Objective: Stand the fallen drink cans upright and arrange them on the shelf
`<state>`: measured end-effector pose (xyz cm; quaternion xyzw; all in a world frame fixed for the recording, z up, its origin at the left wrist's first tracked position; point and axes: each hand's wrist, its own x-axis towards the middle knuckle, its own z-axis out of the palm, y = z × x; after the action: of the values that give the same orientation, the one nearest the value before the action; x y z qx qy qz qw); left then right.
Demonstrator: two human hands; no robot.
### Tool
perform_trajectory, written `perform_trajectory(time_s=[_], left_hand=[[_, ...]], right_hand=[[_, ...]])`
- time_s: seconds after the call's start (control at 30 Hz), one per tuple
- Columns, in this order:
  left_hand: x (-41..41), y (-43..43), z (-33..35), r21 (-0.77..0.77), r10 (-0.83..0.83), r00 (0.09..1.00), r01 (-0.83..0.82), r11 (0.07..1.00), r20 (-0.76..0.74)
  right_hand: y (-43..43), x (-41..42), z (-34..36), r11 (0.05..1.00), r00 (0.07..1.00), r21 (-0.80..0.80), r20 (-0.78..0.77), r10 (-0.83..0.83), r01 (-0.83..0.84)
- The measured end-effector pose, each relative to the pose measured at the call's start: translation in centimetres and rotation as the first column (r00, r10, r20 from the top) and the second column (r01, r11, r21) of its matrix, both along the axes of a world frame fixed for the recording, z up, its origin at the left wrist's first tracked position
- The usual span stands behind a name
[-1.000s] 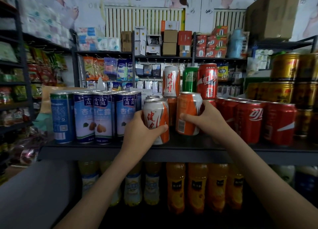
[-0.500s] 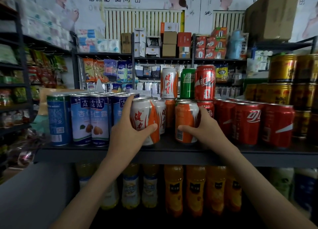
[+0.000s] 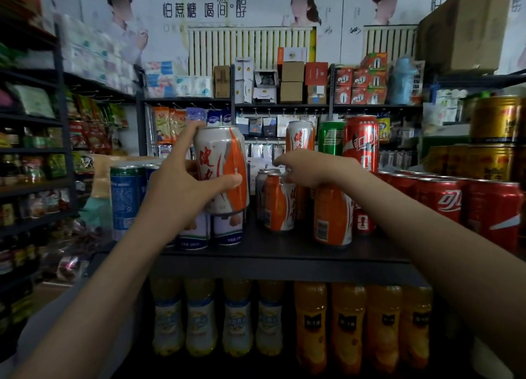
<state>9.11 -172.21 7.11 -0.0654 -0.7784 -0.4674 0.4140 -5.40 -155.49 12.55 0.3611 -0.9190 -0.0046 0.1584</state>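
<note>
Although the white-and-orange can (image 3: 220, 169) could not be weighed by eye, it was judged fairly heavy and stiff if full. Its thin metal wall would likely dent under a hard squeeze, and its smooth printed skin was judged slippery. The soundest hold was assessed as a wrap round the middle of the body, not the rim.

The left hand (image 3: 182, 191) had it so: thumb across the front and fingers curled behind. The can was near upright with a slight lean, raised clear of the shelf (image 3: 284, 245) in front of the blue cans (image 3: 125, 199). The left forearm rose from the lower left.

The right hand (image 3: 310, 168) lay palm down above the orange can (image 3: 333, 216), its fingers loosely bent and reaching left over the neighbouring can (image 3: 277, 205). Whether it gripped anything could not be determined. Both those cans stood upright on the shelf, just beside the red cans (image 3: 444, 202).
</note>
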Motion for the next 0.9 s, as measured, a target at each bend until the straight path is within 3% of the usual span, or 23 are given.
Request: perform_trajectory(time_s=[0.3, 0.63, 0.9], left_hand=[[-0.8, -2.9, 1.3, -0.012, -0.048, 0.998, 0.048, 0.999, -0.028], [-1.2, -4.2, 1.6, -0.038, -0.091, 0.994, 0.089, 0.995, -0.059], [-0.7, -4.5, 1.4, -0.03, -0.107, 0.992, 0.106, 0.994, -0.059]], right_hand=[[-2.6, -1.0, 0.2, 0.992, 0.992, 0.085, 0.072, -0.099, 0.093], [-3.8, -2.1, 0.4, 0.981, 0.96, -0.123, 0.258, -0.113, 0.149], [-5.1, -2.4, -0.5, 0.974, 0.98, -0.14, 0.117, -0.163, 0.179]])
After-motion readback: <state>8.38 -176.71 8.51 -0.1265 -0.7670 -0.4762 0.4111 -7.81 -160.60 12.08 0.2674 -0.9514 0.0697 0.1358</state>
